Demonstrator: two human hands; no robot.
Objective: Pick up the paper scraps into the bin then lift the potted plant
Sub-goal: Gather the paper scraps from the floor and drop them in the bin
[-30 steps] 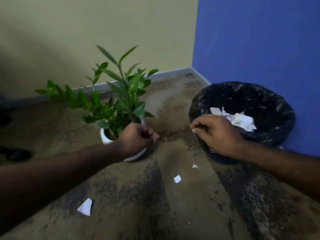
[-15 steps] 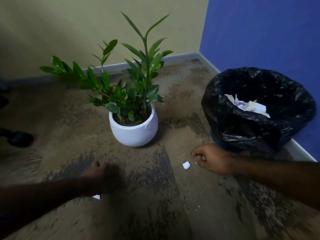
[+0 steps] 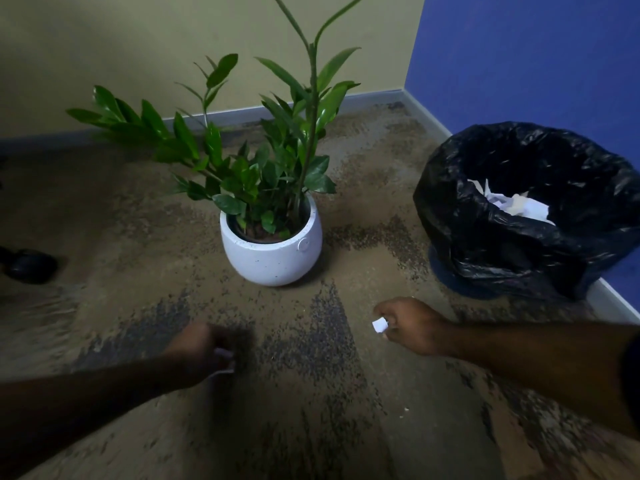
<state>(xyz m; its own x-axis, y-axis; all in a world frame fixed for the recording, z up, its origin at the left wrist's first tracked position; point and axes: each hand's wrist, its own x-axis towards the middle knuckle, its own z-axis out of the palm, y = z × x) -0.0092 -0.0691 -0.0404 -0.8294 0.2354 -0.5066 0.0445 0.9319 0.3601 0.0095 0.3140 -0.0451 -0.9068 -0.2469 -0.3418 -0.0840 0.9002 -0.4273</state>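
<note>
On the carpet (image 3: 138,258), two hands each pinch one paper scrap: left (image 3: 204,351), right (image 3: 412,327).

Matt white paper scrap (image 3: 379,324), creased, pinched in the right hand (image 3: 412,327). Another pale paper scrap (image 3: 223,355), blurred, at the left hand (image 3: 201,351). Beyond both hands, a smooth white ceramic-looking pot (image 3: 273,254), faintly speckled, satin rather than shiny; glossy, waxy green leaves (image 3: 242,174) above it. Beyond the right hand, a crinkled, shiny black plastic bin liner (image 3: 519,244) with crumpled matt paper (image 3: 519,206) inside. Under the hands, rough, mottled brown carpet floor (image 3: 311,410), matt. Matt painted walls (image 3: 121,46) behind.
</note>
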